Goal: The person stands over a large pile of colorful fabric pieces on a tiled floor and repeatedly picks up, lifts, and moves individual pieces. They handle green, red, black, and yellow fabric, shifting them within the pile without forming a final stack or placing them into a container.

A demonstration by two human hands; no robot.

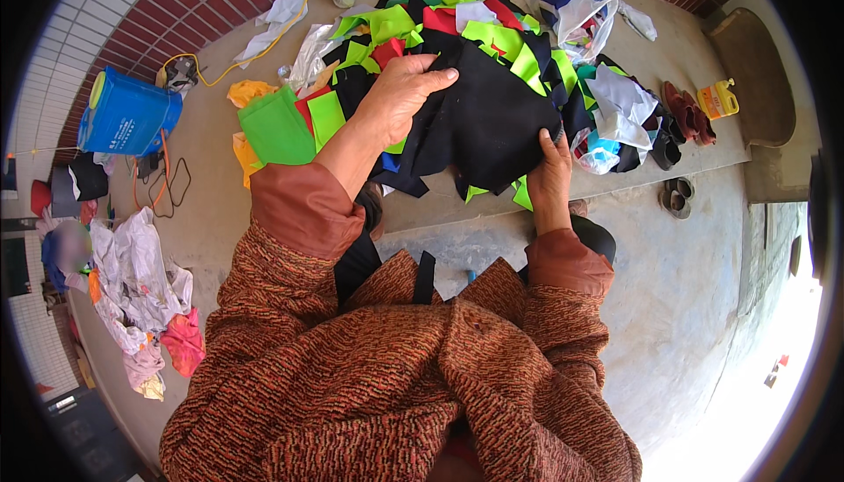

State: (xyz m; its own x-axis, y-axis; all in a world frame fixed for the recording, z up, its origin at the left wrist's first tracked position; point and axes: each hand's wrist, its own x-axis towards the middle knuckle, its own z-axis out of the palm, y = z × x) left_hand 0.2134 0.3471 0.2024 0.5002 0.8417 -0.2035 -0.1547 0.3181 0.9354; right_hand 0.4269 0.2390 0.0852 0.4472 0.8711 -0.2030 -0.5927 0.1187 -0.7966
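Observation:
A large piece of black cloth [488, 122] lies on top of a heap of fabric scraps [492, 38] in bright green, red, black and white on a raised concrete ledge [211, 210]. My left hand [406, 86] rests palm down on the upper left part of the black cloth, fingers curled over its edge. Gripping the cloth's lower right edge is my right hand [552, 161], with the fingers tucked under the fabric. A folded green piece [277, 126] lies just left of my left forearm.
A blue plastic tank [127, 117] stands at the left with a yellow cord [264, 43] trailing past it. A pile of pale rags [141, 293] lies lower left. A plastic bag [576, 12], shoes [690, 113], sandals [675, 196] and a yellow jug [719, 98] sit right.

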